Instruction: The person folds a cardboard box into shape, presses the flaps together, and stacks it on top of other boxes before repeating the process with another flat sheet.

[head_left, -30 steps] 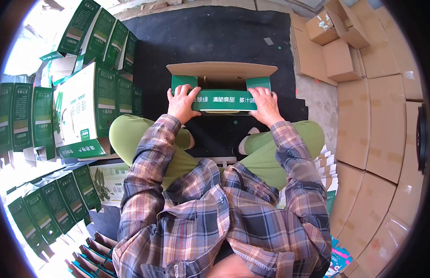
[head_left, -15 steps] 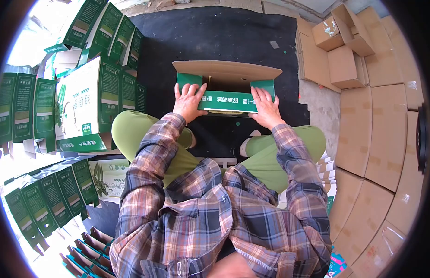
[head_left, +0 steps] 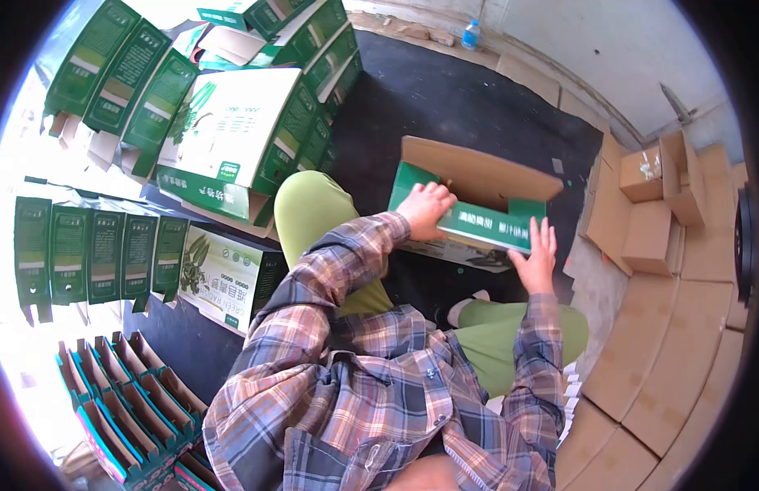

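A green-printed, open-topped cardboard carton is being held out in front, tilted down to the right above a black floor mat, and both ends of it are covered! On the left end, the bare left hand is laid with fingers bent over the green front strip. At the other end, the bare right hand is set against the corner, its thumb parted from the fingers and pressed near the lower edge. The carton is held between the two; how firmly it is gripped cannot be told.

And the inside is shown too — a tall plain brown flap is raised along the far side, and green side flaps are folded in at both ends.

The carton is framed by two knees in light green trousers, with a plaid shirt seen below. Over on the left, a large white-faced green carton is backed by more green boxes; lower down, brown-lined teal cartons are lined up, open side up. To the right, plain brown cardboard boxes are packed together — and by the far wall, a small blue-tinted plastic bottle is spotted.
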